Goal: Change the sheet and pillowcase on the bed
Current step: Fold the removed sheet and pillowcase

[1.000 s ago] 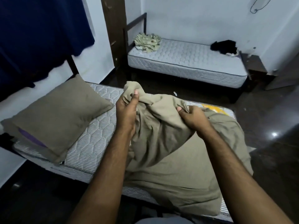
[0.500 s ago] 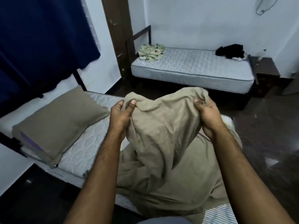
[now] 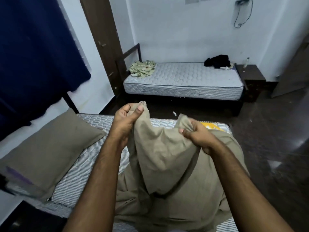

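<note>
A khaki-tan sheet [image 3: 168,164] lies bunched on the bare quilted mattress [image 3: 93,158] in front of me. My left hand [image 3: 127,119] grips one raised edge of it between thumb and fingers. My right hand [image 3: 195,134] grips another fold a little lower and to the right. The cloth sags between the two hands and piles up toward the near edge. A pillow [image 3: 50,148] in a matching khaki case rests at the left end of the mattress, with a purple patch showing at its open end.
A second bed with a bare mattress [image 3: 184,81] stands against the far wall, with a patterned cloth [image 3: 142,69] and a black cloth [image 3: 217,61] on it. A dark side table [image 3: 250,76] stands at its right. A navy curtain [image 3: 33,47] hangs left. Dark floor lies between the beds.
Both hands have worked along the sheet's edge to new grips. The right hand has dropped lower, and the cloth between them now sags instead of being stretched. The view has tilted upward.
</note>
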The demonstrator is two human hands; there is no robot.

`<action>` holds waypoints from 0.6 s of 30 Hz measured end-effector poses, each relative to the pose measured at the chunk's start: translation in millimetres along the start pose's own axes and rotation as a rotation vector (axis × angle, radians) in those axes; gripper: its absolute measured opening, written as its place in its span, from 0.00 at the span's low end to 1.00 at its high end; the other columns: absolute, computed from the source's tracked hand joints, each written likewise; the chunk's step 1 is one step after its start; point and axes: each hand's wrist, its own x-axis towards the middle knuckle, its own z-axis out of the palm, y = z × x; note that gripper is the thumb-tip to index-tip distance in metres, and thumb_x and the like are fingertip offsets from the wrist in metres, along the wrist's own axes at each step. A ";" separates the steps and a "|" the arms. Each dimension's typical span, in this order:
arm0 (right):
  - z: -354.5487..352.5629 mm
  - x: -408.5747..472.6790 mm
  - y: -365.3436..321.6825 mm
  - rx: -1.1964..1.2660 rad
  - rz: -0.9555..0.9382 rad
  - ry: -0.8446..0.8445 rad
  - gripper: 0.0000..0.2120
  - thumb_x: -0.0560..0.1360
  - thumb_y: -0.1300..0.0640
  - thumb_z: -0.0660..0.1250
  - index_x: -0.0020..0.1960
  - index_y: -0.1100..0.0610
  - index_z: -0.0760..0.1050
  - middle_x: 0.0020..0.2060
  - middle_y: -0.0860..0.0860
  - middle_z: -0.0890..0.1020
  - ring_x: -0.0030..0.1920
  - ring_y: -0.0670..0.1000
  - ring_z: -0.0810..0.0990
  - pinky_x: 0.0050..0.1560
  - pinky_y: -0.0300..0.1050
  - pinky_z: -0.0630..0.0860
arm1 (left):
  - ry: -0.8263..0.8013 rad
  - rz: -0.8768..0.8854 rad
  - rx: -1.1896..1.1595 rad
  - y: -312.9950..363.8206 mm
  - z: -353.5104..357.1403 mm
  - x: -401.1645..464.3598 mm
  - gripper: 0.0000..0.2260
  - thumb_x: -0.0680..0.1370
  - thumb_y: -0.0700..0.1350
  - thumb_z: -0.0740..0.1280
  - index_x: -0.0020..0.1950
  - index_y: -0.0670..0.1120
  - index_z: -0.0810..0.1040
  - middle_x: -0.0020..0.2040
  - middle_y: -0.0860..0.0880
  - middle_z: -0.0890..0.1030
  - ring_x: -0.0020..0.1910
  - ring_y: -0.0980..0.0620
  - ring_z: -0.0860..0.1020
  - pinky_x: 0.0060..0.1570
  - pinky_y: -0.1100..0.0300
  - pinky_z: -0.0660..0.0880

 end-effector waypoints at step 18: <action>85.3 3.8 -51.7 0.081 -0.236 -0.046 0.24 0.80 0.73 0.58 0.67 0.50 0.74 0.59 0.44 0.83 0.61 0.42 0.79 0.60 0.34 0.73 | 0.595 0.354 0.776 -8.8 -95.0 1.0 0.11 0.76 0.35 0.65 0.55 0.47 0.78 0.50 0.47 0.80 0.52 0.45 0.78 0.52 0.54 0.74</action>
